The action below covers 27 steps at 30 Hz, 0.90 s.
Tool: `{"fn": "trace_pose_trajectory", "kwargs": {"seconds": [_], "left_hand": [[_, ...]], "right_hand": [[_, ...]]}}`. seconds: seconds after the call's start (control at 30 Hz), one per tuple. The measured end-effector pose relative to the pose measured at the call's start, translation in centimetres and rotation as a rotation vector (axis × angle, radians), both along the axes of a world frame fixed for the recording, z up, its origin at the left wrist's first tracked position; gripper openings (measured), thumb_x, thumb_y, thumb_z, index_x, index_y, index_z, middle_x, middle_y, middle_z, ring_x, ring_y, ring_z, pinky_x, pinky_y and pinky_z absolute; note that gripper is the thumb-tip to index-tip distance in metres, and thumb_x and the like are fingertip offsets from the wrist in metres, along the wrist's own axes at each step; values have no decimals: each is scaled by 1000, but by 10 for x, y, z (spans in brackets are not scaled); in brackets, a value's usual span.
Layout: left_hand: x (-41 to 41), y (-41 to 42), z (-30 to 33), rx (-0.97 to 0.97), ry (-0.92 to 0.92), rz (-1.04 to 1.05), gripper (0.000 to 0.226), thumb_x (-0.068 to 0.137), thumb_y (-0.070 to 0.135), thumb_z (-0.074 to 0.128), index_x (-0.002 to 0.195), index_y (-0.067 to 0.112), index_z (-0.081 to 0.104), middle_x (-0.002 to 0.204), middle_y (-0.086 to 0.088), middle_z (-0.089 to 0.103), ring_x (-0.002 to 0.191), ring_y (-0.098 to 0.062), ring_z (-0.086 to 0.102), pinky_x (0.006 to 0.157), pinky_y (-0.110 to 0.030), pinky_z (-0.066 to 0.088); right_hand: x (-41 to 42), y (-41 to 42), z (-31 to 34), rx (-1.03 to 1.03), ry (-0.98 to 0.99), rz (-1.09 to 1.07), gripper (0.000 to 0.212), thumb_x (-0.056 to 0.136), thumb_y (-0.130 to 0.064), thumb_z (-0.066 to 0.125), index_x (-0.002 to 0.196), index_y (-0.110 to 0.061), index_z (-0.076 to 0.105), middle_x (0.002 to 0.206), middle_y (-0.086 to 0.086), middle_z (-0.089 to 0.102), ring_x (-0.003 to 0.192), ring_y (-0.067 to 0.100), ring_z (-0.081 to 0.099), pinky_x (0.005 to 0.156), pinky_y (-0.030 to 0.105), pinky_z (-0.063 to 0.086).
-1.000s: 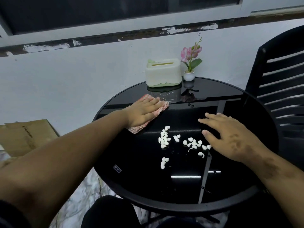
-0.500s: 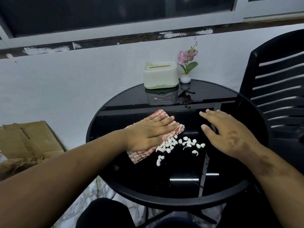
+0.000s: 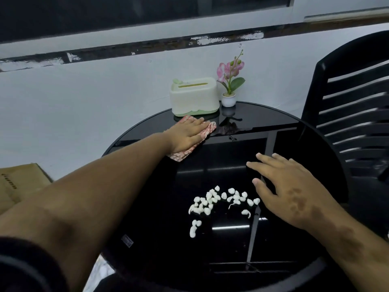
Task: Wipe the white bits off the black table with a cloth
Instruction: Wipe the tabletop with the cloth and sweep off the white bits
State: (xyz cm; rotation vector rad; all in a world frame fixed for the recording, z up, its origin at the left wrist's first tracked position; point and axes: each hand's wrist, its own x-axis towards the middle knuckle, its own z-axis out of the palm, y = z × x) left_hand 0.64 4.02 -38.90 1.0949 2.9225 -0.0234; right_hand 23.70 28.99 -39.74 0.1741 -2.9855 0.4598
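Note:
A round black glass table fills the lower middle of the head view. Several white bits lie in a loose cluster near its centre. My left hand presses flat on a red-and-white checked cloth at the far side of the table, close to the tissue box and well away from the bits. My right hand rests flat on the glass with fingers spread, just right of the bits, holding nothing.
A pale green tissue box and a small potted pink orchid stand at the table's far edge against the white wall. A black slatted chair stands at the right. Flattened cardboard lies on the floor at the left.
My left hand swept the cloth in against the bits, bunching them rightwards, then slid it back to the far side by the tissue box. My right hand stayed beside the bits.

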Motion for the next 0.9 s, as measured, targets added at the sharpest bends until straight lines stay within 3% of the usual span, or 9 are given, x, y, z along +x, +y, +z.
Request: {"fn": "trace_pose_trajectory", "kwargs": {"seconds": [0.23,0.47,0.63,0.9], "left_hand": [[1,23,2,0,-32,-274,62,100,47,17,157,23,9,165,-7,3,151,-22,-6,121,-37,-11],[64,15,1,11,-29,-550,56,105,35,25,157,21,9,165,-6,1,151,-22,-10,122,-46,-4],[104,6,2,-24,-33,-623,59,103,38,23,157,18,9,165,-6,-2,151,-25,-11,120,-54,0],[126,1,1,-10,-71,-615,58,104,37,28,157,23,9,165,-1,-4,151,-21,-12,121,-51,-1]], "right_hand": [[0,1,2,-14,3,-10,53,93,-54,36,145,-45,40,158,-17,29,149,11,18,123,36,10],[2,0,2,-39,12,-24,52,92,-53,40,144,-44,43,157,-16,32,149,11,20,123,37,11],[5,0,0,-27,18,-25,54,92,-52,35,145,-43,42,158,-14,32,149,12,21,123,39,12],[3,0,-3,-26,20,-22,50,95,-49,37,145,-42,41,159,-12,30,150,14,19,123,39,10]]}}
